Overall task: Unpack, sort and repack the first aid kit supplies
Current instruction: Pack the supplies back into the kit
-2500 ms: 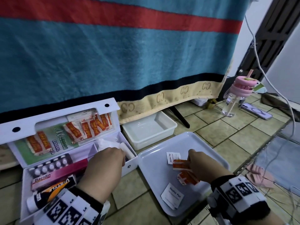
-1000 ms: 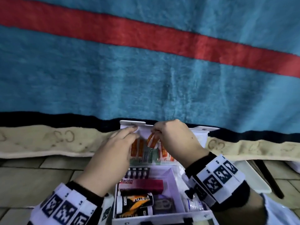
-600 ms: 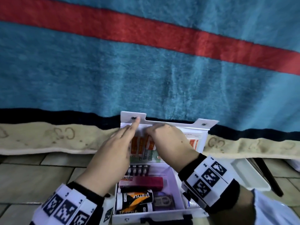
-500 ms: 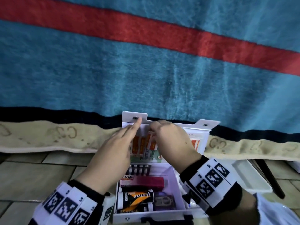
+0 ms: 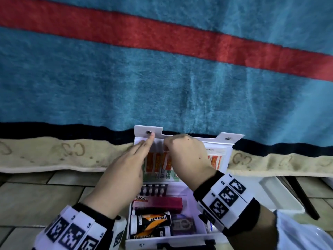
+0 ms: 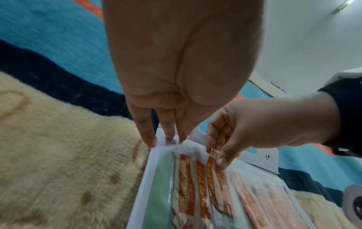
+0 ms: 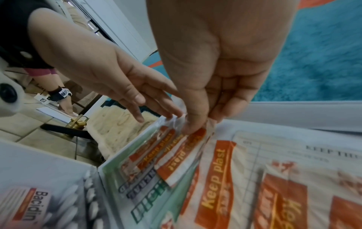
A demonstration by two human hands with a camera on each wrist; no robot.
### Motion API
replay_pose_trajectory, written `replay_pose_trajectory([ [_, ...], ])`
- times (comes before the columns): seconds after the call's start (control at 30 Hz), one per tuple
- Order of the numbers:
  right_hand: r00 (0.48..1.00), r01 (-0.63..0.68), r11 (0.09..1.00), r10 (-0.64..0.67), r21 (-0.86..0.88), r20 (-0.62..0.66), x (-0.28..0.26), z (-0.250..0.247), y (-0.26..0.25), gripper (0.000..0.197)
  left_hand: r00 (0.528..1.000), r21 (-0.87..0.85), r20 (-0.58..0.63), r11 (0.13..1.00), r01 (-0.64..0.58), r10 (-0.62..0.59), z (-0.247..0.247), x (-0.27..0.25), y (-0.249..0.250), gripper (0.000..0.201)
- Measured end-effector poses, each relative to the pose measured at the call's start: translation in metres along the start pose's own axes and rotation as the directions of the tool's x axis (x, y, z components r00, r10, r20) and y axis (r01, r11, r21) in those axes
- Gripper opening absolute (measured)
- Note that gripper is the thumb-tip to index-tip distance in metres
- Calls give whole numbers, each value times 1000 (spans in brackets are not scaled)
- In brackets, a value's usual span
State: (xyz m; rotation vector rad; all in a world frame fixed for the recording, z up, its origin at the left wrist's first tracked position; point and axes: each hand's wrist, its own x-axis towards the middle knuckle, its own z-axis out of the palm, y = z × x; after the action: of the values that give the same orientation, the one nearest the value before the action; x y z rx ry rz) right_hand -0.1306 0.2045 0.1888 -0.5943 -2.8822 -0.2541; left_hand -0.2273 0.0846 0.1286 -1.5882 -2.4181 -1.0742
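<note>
The white first aid kit (image 5: 219,239) lies open on the floor, its lid (image 5: 219,141) upright against the blanket. A clear pocket in the lid holds several orange "Keep plast" plaster strips (image 5: 154,162). My left hand (image 5: 142,150) has straight fingers (image 6: 146,136) pressing the pocket's top left edge. My right hand (image 5: 167,143) pinches one plaster strip (image 7: 176,158) at the pocket's mouth between thumb and fingers (image 6: 220,161). Most of that strip sits inside the pocket.
The kit's base holds a blister pack (image 5: 154,189), a pink Bacidin box (image 5: 158,202) and an orange-black tube (image 5: 151,222). A white tray (image 5: 281,195) stands to the right. The blue and red blanket (image 5: 162,87) hangs behind. Another person's hand (image 7: 64,103) is far off.
My right hand left the tray with plasters and came to the lid pocket. My left hand rose from the kit's base to the pocket's top edge. Both have barely moved in the last half second.
</note>
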Motion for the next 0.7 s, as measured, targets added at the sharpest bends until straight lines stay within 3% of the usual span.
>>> replay_pose_trajectory([
  [0.23, 993, 95, 994, -91, -50, 71, -5, 4, -7, 32, 1000, 18, 9, 1000, 3, -3, 2, 1, 0, 83],
  [0.43, 999, 33, 999, -32, 35, -19, -1, 5, -1, 30, 1000, 12, 11, 1000, 15, -15, 1, 0, 2, 85],
  [0.6, 998, 60, 997, -60, 51, 11, 2, 10, 0, 34, 999, 19, 27, 1000, 17, -18, -1, -1, 3, 85],
  [0.7, 996, 73, 986, -79, 147, 32, 1, 12, 8, 40, 1000, 21, 25, 1000, 11, -11, -3, -3, 5, 82],
])
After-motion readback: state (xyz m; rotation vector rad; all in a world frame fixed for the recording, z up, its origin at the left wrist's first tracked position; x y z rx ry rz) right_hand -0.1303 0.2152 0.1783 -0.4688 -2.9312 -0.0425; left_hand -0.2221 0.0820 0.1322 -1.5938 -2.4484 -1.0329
